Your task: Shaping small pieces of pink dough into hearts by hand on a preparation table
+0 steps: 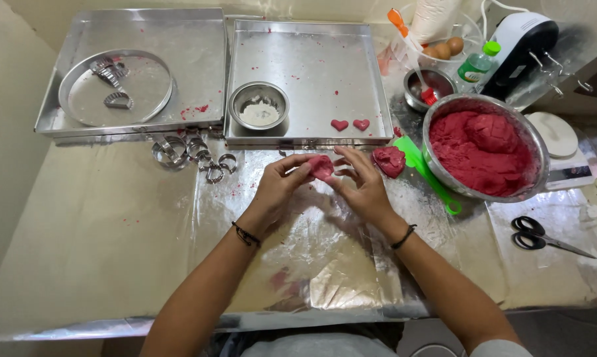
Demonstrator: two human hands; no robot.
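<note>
Both my hands meet over the foil-covered table and pinch one small lump of red dough (322,166) between their fingertips. My left hand (278,188) holds it from the left, my right hand (360,182) from the right. Just right of my right hand lies another lump of red dough (389,160) on the table. A steel bowl (539,149) full of red dough stands further right. Two red dough hearts (350,124) lie on the near edge of the right baking tray (311,46).
A small steel bowl of white flour (259,106) sits in the right tray. The left tray (179,39) holds a metal ring (116,88) and cutters. More cutters (192,153) lie before it. A green scraper (425,172), scissors (543,238) and a hand mixer (523,39) are on the right.
</note>
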